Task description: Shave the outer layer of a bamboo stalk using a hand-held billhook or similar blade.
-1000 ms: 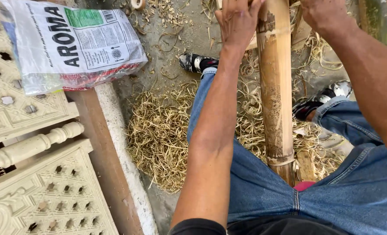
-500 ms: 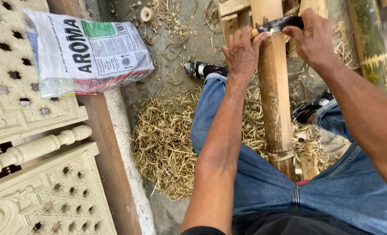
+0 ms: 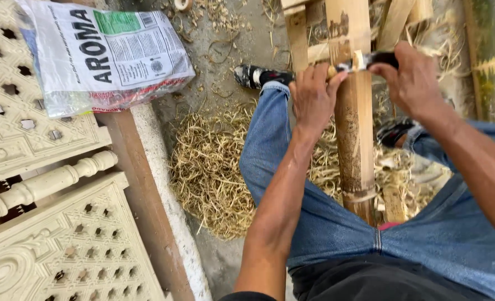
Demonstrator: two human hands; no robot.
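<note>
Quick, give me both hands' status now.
Left hand: closed on one end of the blade, across the bamboo.
Right hand: closed on the blade's dark handle.

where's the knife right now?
Head view, upper right: the knife lies crosswise on the upright bamboo pole, with the left hand at one end and the right hand gripping its dark handle.

Bare forearms; blue jeans [image 3: 336,228], black shirt hem at waist, black shoe [image 3: 255,75] with white marks
</note>
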